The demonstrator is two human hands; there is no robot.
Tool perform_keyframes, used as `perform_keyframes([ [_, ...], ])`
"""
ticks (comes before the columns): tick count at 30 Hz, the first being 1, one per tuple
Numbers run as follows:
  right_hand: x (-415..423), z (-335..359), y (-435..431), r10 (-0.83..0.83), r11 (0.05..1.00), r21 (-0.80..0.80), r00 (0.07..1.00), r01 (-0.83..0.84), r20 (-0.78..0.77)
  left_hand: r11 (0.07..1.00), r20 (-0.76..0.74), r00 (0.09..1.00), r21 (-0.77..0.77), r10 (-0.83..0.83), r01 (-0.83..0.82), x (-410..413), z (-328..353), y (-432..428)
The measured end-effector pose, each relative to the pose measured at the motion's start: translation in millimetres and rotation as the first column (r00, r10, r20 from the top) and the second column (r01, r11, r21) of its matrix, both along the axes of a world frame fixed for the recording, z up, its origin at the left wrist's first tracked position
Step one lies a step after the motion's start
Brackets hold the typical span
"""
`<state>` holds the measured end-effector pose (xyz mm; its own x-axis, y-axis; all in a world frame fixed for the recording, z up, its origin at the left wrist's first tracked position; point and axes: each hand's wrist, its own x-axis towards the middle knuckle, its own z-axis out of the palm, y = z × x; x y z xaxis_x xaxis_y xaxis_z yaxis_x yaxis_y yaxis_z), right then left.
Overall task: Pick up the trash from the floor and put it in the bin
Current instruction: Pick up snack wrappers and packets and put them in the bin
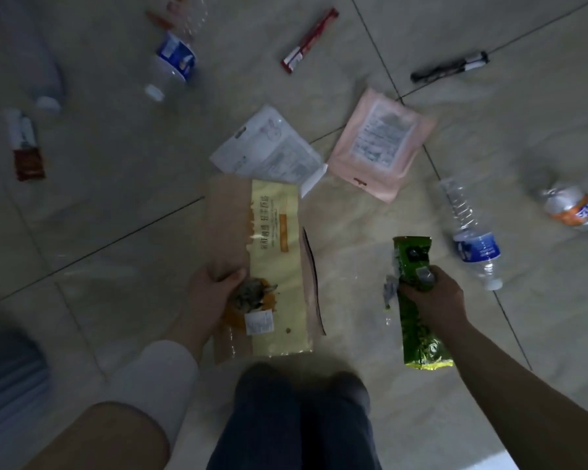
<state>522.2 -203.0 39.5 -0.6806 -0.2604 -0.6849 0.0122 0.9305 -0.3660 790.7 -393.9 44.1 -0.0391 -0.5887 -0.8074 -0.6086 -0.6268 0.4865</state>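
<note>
**Both hands loaded, most of the floor litter still down**

From my feed: left hand (211, 293) is closed on the left edge of the big yellow snack bag (275, 266), thumb over the top face. Right hand (435, 300) is wrapped tight round the middle of the green wrapper (418, 300), its torn top sticking up past the fist.

Handling, my read: both are light, soft film and will crumple. Pinching an edge or bunching the middle works fine. The yellow bag is large and floppy, so it will likely sag and swing. I'd keep the green wrapper's torn end up in case of crumbs.

Outward from the hands, on the tile floor (116, 184):
- white pouch (269, 147) and pink pouch (377, 144), just beyond the yellow bag, flat, slippery film, best lifted at a corner.
- clear bottle with blue label (472, 232), just right of the right hand, on its side. Light, rolls easily, so grab the body.
- orange-label bottle (574, 208) near the right edge.
- second blue-label bottle (174, 62), red stick wrapper (309, 39) and black marker (448, 66) toward the far edge.
- dark red sachet (28, 154) at far left.

I can't identify a bin in view. A grey-blue shape sits at lower left, but what it is I cannot tell.
</note>
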Motion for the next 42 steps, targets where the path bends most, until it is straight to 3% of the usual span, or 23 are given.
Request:
perform_keyframes([
  [5, -40.3, 58.9, -35.7, -0.096, 0.994, -0.060, 0.995, 0.096, 0.008, 0.999, -0.105, 0.993, 0.021, 0.049, -0.047, -44.6, 54.7, -45.4],
  [10, -76.0, 60.6, -75.0, -0.167, 0.984, -0.062, 0.986, 0.166, -0.002, 0.996, -0.117, 0.990, 0.057, 0.075, -0.069, -83.7, 45.5, -94.8],
  [15, -117.6, 13.3, -127.6, -0.054, 0.995, -0.087, 0.998, 0.055, 0.021, 0.990, 0.080, 0.987, 0.024, -0.139, 0.137, -120.9, -20.1, -139.4],
  [17, -136.3, -19.0, -155.8, 0.060, 0.996, -0.069, 0.997, -0.063, -0.040, 0.966, 0.171, 0.957, -0.072, -0.233, 0.248, -130.8, -53.5, -152.9],
  [19, -152.9, -52.6, -181.9, 0.209, 0.975, -0.042, 0.966, -0.218, -0.153, 0.866, 0.370, 0.863, -0.230, -0.344, 0.444, -138.6, -82.4, -162.4],
  [21, -161.8, -82.4, -200.7, 0.359, 0.931, 0.037, 0.888, -0.364, -0.287, 0.755, 0.556, 0.757, -0.316, -0.344, 0.575, -145.3, -101.3, -169.3],
  [23, -165.0, -102.7, -209.9, 0.413, 0.907, 0.074, 0.837, -0.416, -0.358, 0.734, 0.592, 0.740, -0.341, -0.318, 0.587, -149.8, -111.8, -169.5],
  [26, -162.3, -117.0, -215.1, 0.424, 0.899, 0.098, 0.792, -0.426, -0.440, 0.785, 0.581, 0.764, -0.318, -0.283, 0.532, -149.2, -119.2, -170.1],
  [28, -157.3, -118.7, -217.9, 0.385, 0.916, 0.101, 0.781, -0.388, -0.492, 0.796, 0.521, 0.778, -0.271, -0.352, 0.542, -146.8, -119.7, -172.6],
  [31, -155.4, -114.7, -226.0, 0.410, 0.912, 0.181, 0.819, -0.368, -0.401, 0.739, 0.482, 0.727, -0.214, -0.490, 0.639, -148.1, -110.8, -171.9],
  [34, -159.6, -100.5, -234.0, 0.459, 0.884, 0.239, 0.846, -0.403, -0.273, 0.823, 0.315, 0.843, -0.239, -0.436, 0.515, -148.3, -92.7, -167.1],
  [38, -156.9, -55.4, -213.5, 0.240, 0.970, -0.004, 0.965, -0.242, -0.106, 0.886, 0.262, 0.902, -0.230, -0.343, 0.403, -145.8, -54.0, -157.2],
  [42, -153.2, 1.8, -150.2, 0.058, 0.998, -0.022, 0.998, -0.058, 0.007, 0.857, 0.334, 0.853, -0.190, -0.402, 0.478, -156.6, 2.3, -129.9],
])
